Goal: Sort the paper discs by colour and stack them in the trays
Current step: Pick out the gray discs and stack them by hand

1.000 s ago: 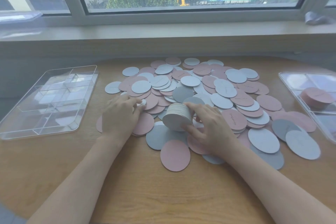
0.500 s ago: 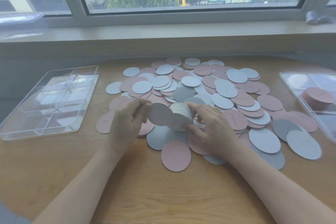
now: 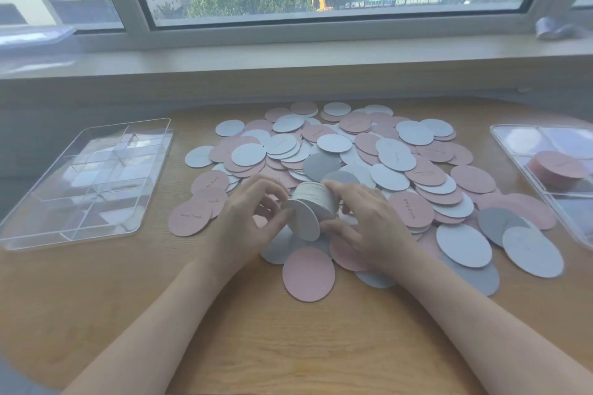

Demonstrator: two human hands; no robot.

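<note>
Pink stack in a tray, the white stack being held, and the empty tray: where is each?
pink disc stack point(image 3: 560, 167), head view, on its top disc.
white disc stack point(image 3: 313, 197), head view, on its ribbed side.
empty clear tray point(image 3: 48, 239), head view, on its near rim.

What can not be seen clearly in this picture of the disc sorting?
- Head view: the right tray is cut off by the frame edge.
- The number of discs in the white stack is too fine to count; the left hand and right hand cover its ends.
- Discs under the loose pile are hidden by those above.
</note>
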